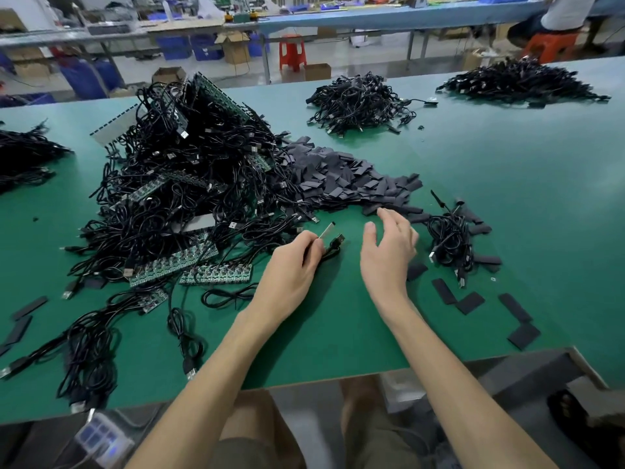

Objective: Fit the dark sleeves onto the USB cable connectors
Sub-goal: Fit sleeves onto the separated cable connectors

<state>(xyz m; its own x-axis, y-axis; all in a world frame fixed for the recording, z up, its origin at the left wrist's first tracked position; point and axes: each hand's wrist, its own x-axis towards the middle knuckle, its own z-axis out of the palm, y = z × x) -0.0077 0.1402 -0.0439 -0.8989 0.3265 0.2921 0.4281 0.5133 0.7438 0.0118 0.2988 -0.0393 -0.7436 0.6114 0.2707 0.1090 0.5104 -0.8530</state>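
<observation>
My left hand (pixel 293 262) grips a coiled black USB cable (pixel 333 248); its metal plug points up and to the right, and a thin flat strip sticks up beside it from between my fingers. My right hand (pixel 389 247) hovers just right of it with loosely curved fingers, holding nothing, its fingertips close to the near edge of a heap of dark flat sleeves (pixel 341 179). A big tangle of black cables with green circuit strips (pixel 176 194) lies to the left. A small bundle of cables (pixel 449 240) sits right of my right hand.
Loose sleeves (pixel 468 302) lie scattered on the green table (pixel 507 184) at the right and at the far left edge. Further cable heaps (pixel 358 101) sit at the back and at the left. Beyond the table are stools, boxes and a seated person.
</observation>
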